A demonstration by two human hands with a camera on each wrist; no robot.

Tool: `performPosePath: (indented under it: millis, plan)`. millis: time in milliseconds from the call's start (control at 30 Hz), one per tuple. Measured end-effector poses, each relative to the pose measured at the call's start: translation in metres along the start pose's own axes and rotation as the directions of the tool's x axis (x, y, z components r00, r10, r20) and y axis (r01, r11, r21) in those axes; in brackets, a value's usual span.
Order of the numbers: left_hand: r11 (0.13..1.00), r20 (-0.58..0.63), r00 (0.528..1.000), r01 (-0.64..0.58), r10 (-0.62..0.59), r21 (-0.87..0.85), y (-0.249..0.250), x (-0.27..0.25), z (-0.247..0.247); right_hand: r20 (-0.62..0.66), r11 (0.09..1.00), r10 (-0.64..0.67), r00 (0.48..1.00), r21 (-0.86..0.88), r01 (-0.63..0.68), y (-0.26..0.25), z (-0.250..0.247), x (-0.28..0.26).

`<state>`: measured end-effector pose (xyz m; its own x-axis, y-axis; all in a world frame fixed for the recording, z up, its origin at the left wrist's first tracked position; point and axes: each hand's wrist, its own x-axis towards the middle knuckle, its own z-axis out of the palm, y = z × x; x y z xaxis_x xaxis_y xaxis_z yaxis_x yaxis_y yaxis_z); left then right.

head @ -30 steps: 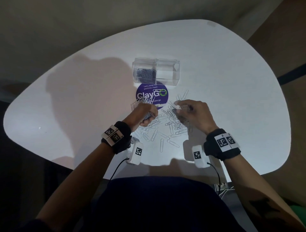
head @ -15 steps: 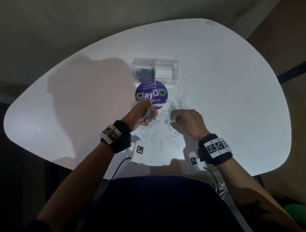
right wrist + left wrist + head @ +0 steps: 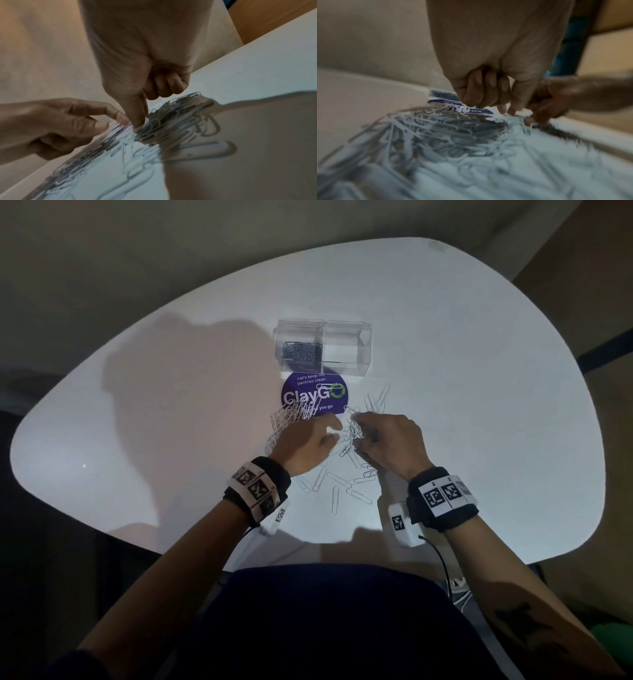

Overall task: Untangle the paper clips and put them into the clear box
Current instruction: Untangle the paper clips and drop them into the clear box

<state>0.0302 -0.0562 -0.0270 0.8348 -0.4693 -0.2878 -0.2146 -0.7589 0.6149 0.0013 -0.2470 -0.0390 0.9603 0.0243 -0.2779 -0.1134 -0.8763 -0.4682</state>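
Observation:
A knot of silver paper clips (image 3: 352,440) lies just in front of the purple sticker (image 3: 310,397). My right hand (image 3: 356,429) pinches into this knot with thumb and forefinger, its other fingers curled (image 3: 139,121). My left hand (image 3: 334,433) reaches in from the left. Its forefinger and thumb touch the knot's edge (image 3: 113,121) and its other fingers are curled; a pinch is not clear. The clear box (image 3: 346,347) stands behind the sticker, with clips (image 3: 301,352) in its left compartment. The left wrist view is blurred.
A second heap of clips (image 3: 291,417) lies left of my left hand, partly on the sticker. Loose single clips (image 3: 342,487) are scattered toward the white table's near edge (image 3: 308,542). More clips (image 3: 375,402) fan out behind the right hand.
My left hand has moved right, from beside the left heap to the knot. My right hand drew back toward me, then settled on the knot, so both hands meet there.

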Motion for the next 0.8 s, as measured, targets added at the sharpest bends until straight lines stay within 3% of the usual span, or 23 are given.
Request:
performPosePath:
  millis: [67, 133, 333, 467, 667, 800]
  plan:
    - [0.973, -0.011, 0.997, -0.072, 0.076, 0.221, 0.001, 0.0, 0.012, 0.016, 1.0, 0.019, 1.0, 0.024, -0.019, 0.0, 0.001, 0.003]
    - [0.95, -0.057, 0.993, -0.078, 0.1, 0.304, 0.002, 0.002, 0.018, 0.003, 0.994, 0.05, 0.999, 0.101, -0.05, 0.002, 0.0, 0.005]
    - [0.982, -0.12, 0.993, 0.013, 0.01, 0.189, 0.001, 0.005, 0.007, -0.024, 0.978, 0.102, 0.995, 0.188, -0.095, 0.013, -0.006, 0.004]
    - [0.96, -0.133, 0.99, 0.079, -0.044, 0.27, -0.004, 0.005, -0.006, -0.041, 0.974, 0.11, 0.993, 0.204, -0.099, 0.008, -0.007, 0.003]
    - [0.977, -0.146, 0.989, 0.05, -0.02, 0.209, 0.004, 0.005, 0.007, -0.037, 1.0, -0.024, 0.999, -0.006, 0.023, -0.008, 0.005, 0.005]
    - [0.984, -0.189, 0.981, 0.07, -0.039, 0.161, 0.003, 0.008, 0.015, 0.005, 0.982, 0.064, 0.998, 0.176, -0.064, -0.001, 0.006, 0.009]
